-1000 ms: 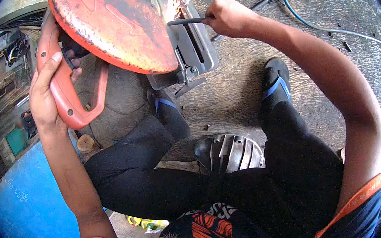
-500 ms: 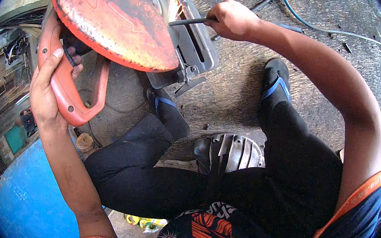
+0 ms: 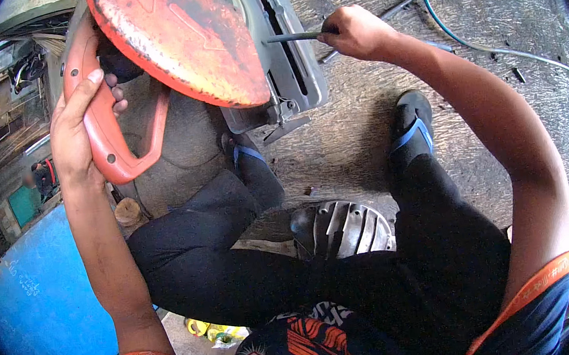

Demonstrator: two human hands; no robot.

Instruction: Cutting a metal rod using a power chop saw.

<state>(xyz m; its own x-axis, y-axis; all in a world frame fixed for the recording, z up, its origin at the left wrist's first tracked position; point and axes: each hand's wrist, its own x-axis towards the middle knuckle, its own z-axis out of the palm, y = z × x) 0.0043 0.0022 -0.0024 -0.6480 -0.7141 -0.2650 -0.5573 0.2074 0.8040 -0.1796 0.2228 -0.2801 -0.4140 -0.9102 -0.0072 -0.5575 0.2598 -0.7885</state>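
A chop saw with a worn red blade guard (image 3: 185, 48) fills the upper middle. My left hand (image 3: 75, 141) is wrapped round its red D-shaped handle (image 3: 102, 131), thumb lying along the top. To the saw's right, my right hand (image 3: 360, 32) is closed on a dark thin metal rod (image 3: 293, 37). The rod points left, its tip over the saw's grey metal base (image 3: 286, 72) beside the guard. The cutting edge of the blade is hidden by the guard.
Another rod (image 3: 400, 8) lies on the floor beyond my right hand. A teal hose (image 3: 454, 35) curves at the right. A finned metal housing (image 3: 353, 228) sits between my legs. At left are a blue panel (image 3: 45, 296), a round wood piece (image 3: 127, 211) and a distant person (image 3: 44, 177).
The sparks near the rod's tip have gone. My right hand and the rod have shifted slightly right and nearer. The saw's handle and my left hand have moved a little right.
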